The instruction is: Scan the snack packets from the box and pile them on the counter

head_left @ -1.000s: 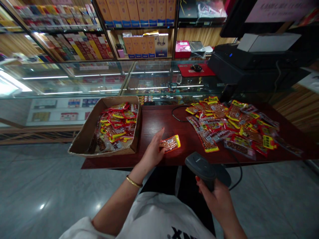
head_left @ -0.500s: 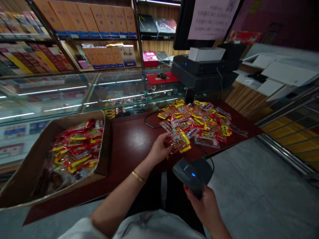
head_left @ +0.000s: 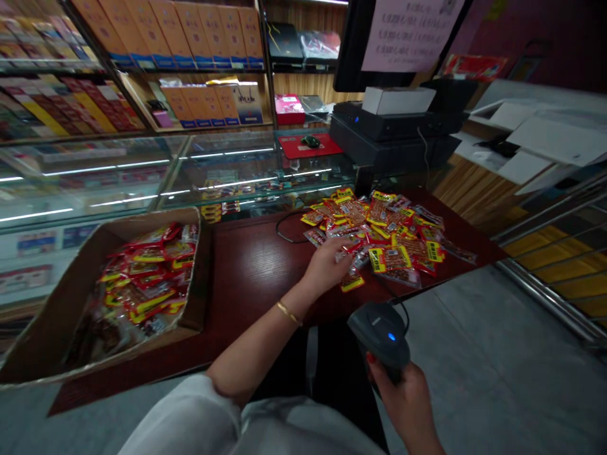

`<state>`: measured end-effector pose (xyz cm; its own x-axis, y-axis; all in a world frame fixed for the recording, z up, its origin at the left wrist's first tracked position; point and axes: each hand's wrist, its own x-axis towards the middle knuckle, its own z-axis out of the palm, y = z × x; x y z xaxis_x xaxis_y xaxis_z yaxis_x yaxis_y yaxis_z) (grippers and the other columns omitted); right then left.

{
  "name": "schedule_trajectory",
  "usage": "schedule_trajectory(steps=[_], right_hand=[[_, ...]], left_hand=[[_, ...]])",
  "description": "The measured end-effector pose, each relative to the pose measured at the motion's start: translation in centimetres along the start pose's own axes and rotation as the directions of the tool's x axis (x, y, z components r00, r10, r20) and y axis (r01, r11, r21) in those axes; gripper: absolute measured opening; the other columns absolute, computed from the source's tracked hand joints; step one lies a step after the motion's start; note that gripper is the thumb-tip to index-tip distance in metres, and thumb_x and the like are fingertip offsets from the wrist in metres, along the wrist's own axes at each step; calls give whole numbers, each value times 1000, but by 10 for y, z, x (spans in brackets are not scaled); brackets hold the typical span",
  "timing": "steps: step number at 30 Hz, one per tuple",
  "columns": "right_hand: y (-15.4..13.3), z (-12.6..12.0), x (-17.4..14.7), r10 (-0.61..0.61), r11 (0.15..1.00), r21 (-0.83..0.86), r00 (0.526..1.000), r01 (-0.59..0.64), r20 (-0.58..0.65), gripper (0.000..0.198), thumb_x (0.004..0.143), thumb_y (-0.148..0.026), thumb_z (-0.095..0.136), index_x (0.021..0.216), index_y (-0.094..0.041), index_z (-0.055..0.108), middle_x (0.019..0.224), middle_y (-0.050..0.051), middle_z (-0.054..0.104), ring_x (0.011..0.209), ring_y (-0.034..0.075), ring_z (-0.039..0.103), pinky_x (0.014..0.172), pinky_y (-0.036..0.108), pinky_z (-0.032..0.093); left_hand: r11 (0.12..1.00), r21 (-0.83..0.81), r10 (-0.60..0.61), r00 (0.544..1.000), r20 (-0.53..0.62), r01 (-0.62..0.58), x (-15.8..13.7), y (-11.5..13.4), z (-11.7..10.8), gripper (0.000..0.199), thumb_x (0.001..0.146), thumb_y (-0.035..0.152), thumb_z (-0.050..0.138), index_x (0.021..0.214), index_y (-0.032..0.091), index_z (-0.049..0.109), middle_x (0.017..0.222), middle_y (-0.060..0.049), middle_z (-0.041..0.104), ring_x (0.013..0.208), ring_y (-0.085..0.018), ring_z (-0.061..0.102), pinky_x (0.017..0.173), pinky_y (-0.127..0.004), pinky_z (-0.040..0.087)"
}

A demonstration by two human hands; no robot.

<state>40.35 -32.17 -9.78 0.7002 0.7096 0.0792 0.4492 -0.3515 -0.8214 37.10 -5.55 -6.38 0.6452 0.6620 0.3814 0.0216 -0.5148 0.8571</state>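
Observation:
My left hand reaches over the near left edge of a pile of snack packets. Its fingers are stretched out and apart, touching or just above the clear, red and yellow wrappers. Partly under this hand, a packet with a yellow end lies on the dark red tabletop. Right of the fingertips, another yellow-ended packet rests flat on top of others. My right hand grips a dark barcode scanner by its handle, low in front of the table edge. A blue light glows on the scanner.
A cardboard box of similar packets stands on the left. Behind are a glass display counter, a mouse on a red pad, and a monitor above black equipment. A metal rack is at right.
My left hand has let go of a packet, which now lies on the pile's near right side, and has moved slightly right and up. The scanner has shifted right in my right hand.

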Motion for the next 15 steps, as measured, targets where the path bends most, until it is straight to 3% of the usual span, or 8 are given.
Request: schedule_trajectory(steps=[3,6,8,11,13,15], right_hand=[[7,7,-3,12,1000,-8,999,-11,51,55,83,-74,62,75,-21,78,59,6,76,52,26,72,57,32,60],[9,18,-2,45,998,-52,995,-41,91,63,84,-79,56,81,-21,78,71,8,80,66,29,77,60,33,60],[3,27,2,6,998,-61,989,3,145,66,84,-82,53,82,-21,77,76,10,81,72,30,78,65,34,60],[-14,37,5,-98,994,-33,971,108,217,68,84,-84,51,83,-21,76,78,10,81,74,31,77,70,36,59],[-26,43,5,-139,988,-30,964,150,226,67,84,-83,51,83,-21,77,77,10,81,73,30,77,69,35,59],[-34,48,4,-164,984,-27,960,174,227,65,84,-83,53,82,-22,77,76,10,81,71,30,77,67,35,59]], left_hand=[[995,97,-20,984,-175,38,-54,19,-82,26,92,20,59,115,21,71,125,-9,71,117,-23,65,103,-39,52],[921,360,-29,951,-309,145,-101,39,-171,24,94,26,57,113,22,71,122,-8,72,116,-22,66,105,-38,51],[792,552,-79,940,-333,262,-124,43,-230,27,95,28,54,116,21,70,123,-8,72,117,-24,65,108,-40,48],[512,763,-287,916,-280,394,-145,30,-306,42,92,28,54,131,17,63,135,-12,66,127,-29,59,113,-45,42],[361,836,-401,878,-261,414,-146,14,-341,59,88,27,58,145,12,51,148,-17,55,138,-32,51,117,-49,37],[268,878,-465,851,-243,397,-137,-5,-364,75,84,27,62,154,12,39,159,-20,41,148,-36,37,120,-54,31]])
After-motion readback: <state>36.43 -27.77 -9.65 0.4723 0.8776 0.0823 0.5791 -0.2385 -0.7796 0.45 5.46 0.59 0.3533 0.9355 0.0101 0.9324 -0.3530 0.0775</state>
